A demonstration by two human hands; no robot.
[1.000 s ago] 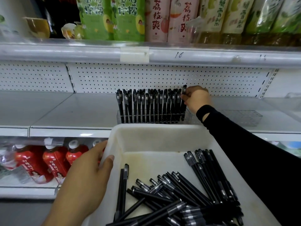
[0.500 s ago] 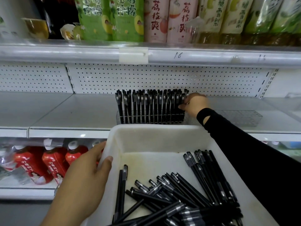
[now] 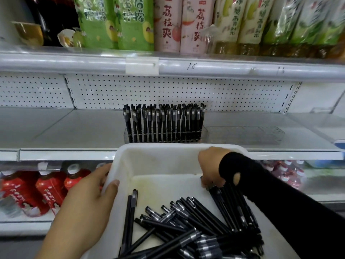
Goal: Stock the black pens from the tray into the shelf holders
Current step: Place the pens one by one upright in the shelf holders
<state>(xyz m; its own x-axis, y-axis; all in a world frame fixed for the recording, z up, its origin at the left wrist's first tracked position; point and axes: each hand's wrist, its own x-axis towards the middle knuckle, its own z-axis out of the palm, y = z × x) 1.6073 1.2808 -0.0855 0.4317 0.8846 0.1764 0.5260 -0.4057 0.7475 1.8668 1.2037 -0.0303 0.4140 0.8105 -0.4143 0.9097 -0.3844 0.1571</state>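
A white tray (image 3: 160, 161) holds a loose heap of black pens (image 3: 188, 219). My left hand (image 3: 87, 200) grips the tray's left rim, thumb hooked over the edge. Down inside the tray at its right side, my right hand (image 3: 211, 165) curls its fingers round the top ends of a black pen (image 3: 214, 191) in the right-hand bunch. On the middle shelf behind the tray, a clear holder (image 3: 130, 136) is packed with upright black pens (image 3: 164, 122). Beside it on the right lies a second clear holder (image 3: 244, 134) with no pens in it.
The white shelf (image 3: 74, 131) has a pegboard back. Drink cartons (image 3: 168, 23) and green pouches line the shelf above. Red bottles (image 3: 46, 186) stand on the shelf below at the left, more bottles at the lower right.
My right hand left the right end of the full holder, where it had set a pen, and came down into the tray onto the right bunch of pens. The left hand stayed on the rim.
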